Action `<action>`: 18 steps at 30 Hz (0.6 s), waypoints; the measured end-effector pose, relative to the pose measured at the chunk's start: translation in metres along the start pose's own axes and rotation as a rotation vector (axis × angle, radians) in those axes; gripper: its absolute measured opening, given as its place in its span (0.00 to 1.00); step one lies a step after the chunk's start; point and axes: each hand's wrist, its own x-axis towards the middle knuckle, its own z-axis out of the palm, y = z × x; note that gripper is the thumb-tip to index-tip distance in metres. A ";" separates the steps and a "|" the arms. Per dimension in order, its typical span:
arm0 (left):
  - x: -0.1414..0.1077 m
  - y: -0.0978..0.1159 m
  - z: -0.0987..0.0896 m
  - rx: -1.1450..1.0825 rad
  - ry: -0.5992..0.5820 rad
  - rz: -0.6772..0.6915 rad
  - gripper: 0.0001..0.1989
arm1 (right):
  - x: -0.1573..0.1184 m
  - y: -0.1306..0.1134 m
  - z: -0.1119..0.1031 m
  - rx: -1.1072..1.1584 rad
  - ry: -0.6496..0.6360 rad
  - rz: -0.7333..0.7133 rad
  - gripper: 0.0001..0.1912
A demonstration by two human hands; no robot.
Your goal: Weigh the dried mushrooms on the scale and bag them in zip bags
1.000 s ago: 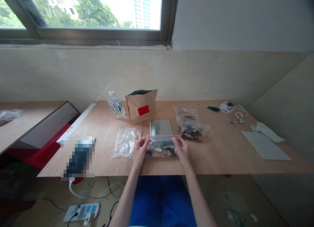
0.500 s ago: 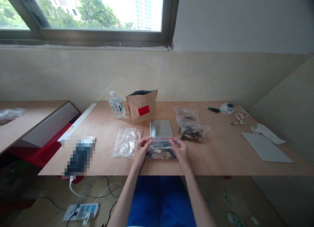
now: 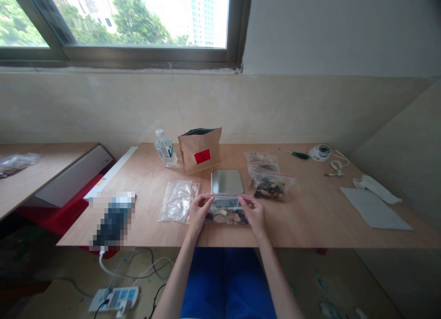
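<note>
A clear zip bag (image 3: 227,215) with a red seal strip lies at the table's front edge, holding dark and pale dried pieces. My left hand (image 3: 198,212) pinches the left end of its seal, and my right hand (image 3: 254,214) pinches the right end. Just behind the bag sits a flat scale (image 3: 227,181) with a silver top. Flat clear bags (image 3: 179,200) lie to the left of my left hand. Several filled zip bags (image 3: 270,185) stand in a row beyond my right hand. Farther back is an open brown paper pouch (image 3: 200,152) with a red label.
A plastic bottle (image 3: 166,149) stands left of the pouch. A blurred phone-like item (image 3: 113,220) with a cable lies at the left. On the right are a screwdriver (image 3: 299,154), a white dome camera (image 3: 319,152), a grey sheet (image 3: 375,208) and a white cloth (image 3: 377,189).
The whole view has shifted very slightly. Both hands keep their pinch on the bag's seal, in nearly the same place.
</note>
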 end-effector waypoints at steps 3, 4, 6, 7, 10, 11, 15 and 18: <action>0.000 -0.001 0.000 -0.004 -0.002 -0.020 0.13 | 0.001 0.001 -0.001 -0.010 -0.004 -0.009 0.16; 0.000 -0.001 0.000 -0.006 0.002 -0.026 0.13 | 0.001 0.001 -0.001 -0.009 -0.007 -0.007 0.16; 0.000 -0.002 0.000 -0.007 0.006 -0.034 0.13 | 0.001 0.001 -0.001 -0.006 -0.009 0.008 0.17; 0.000 -0.002 -0.001 -0.006 0.007 -0.037 0.13 | 0.001 0.001 -0.001 -0.003 -0.009 0.020 0.17; 0.000 -0.001 -0.001 0.005 -0.007 -0.023 0.13 | 0.001 0.001 -0.002 0.010 -0.001 0.055 0.17; 0.000 0.000 0.000 0.005 -0.022 -0.016 0.13 | 0.001 0.002 -0.002 0.022 0.003 0.066 0.17; 0.000 0.002 0.000 -0.022 -0.103 -0.023 0.13 | 0.002 0.004 -0.004 0.097 -0.012 0.121 0.17; 0.000 0.003 0.000 -0.039 -0.134 -0.028 0.13 | 0.002 0.003 -0.004 0.131 -0.076 0.136 0.17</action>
